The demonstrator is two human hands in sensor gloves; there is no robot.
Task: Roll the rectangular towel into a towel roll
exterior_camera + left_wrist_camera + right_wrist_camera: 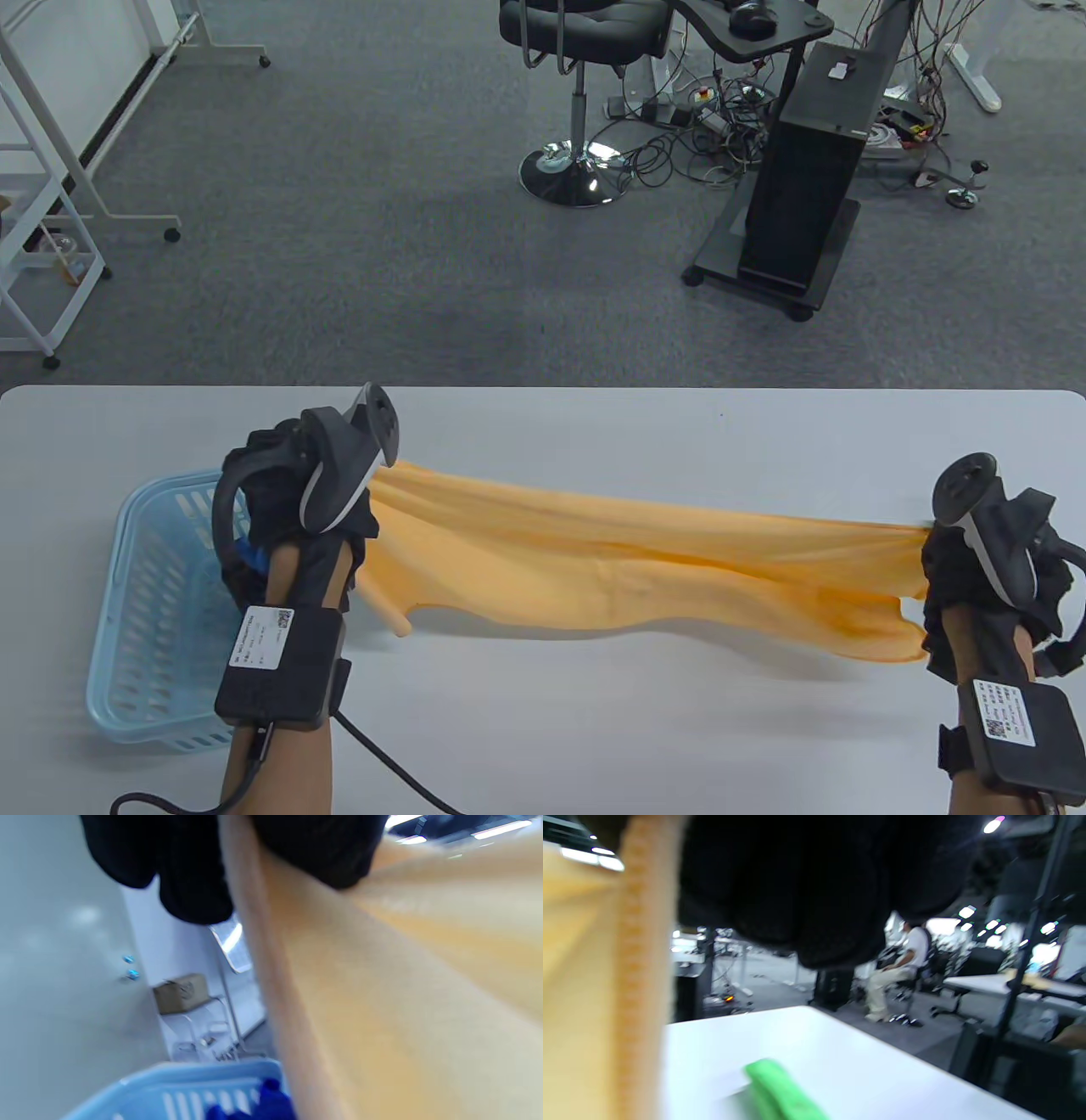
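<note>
Currently we're stretching the long orange fabric towel (645,569) taut above the white table (594,730), left hand (288,501) and right hand (988,577) each pinching an end. Rolling isn't started; next we likely need it flat on the table.

Orange towel (645,569) stretched above the tabletop (594,730) between left hand (293,492) and right hand (988,577), each gripping an end; blue basket (144,611) near left edge.
</note>
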